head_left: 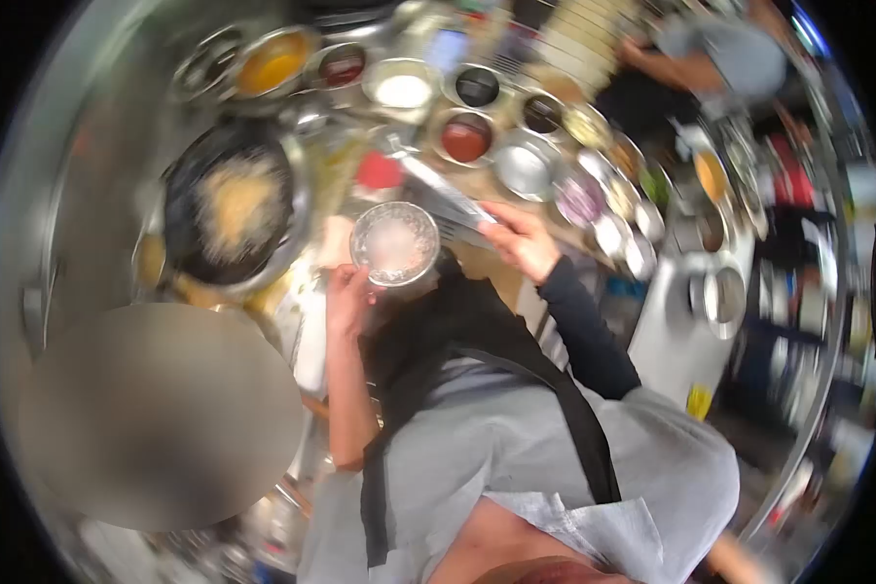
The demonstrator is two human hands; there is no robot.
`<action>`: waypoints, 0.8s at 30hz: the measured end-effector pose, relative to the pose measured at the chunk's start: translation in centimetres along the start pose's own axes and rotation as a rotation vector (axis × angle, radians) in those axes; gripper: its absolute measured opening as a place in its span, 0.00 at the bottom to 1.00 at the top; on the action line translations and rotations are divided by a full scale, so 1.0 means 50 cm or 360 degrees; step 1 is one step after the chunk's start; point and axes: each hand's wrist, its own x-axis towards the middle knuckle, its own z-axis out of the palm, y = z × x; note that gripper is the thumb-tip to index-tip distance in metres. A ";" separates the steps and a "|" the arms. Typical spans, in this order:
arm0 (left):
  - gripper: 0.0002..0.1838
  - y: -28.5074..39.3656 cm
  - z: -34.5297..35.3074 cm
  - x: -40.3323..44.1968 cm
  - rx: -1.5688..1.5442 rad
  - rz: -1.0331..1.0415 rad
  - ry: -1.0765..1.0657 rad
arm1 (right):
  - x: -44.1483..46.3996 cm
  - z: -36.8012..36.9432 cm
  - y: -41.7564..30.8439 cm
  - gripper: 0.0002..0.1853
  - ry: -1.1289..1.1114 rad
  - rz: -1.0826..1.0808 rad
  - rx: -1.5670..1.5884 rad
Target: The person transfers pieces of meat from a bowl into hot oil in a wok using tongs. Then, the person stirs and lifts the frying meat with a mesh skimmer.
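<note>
My left hand is closed on the near rim of a small round bowl, which has pale, whitish contents. My right hand grips the handle of a long metal utensil that slants up and left; blur hides the shape of its far end. Left of both hands sits a dark wok with light brown, frothy-looking food in it. A red item, too blurred to name, lies just beyond the bowl.
Several metal containers stand in rows beyond my hands, among them orange, dark red, white and red contents. Farther right are a steel counter and another person. A blurred round patch covers the lower left.
</note>
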 end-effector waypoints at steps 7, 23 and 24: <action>0.07 -0.161 0.286 -0.003 0.0543 -0.0434 -0.0745 | -0.230 -0.074 0.085 0.27 0.0404 -0.0060 -0.0046; 0.20 -0.593 0.871 -0.172 0.0734 -0.0559 -0.2395 | -0.488 -0.392 0.204 0.21 0.0691 0.0069 0.0925; 0.20 -0.593 0.868 -0.168 0.0726 -0.0540 -0.2374 | -0.492 -0.423 0.213 0.20 0.0484 0.0095 0.1156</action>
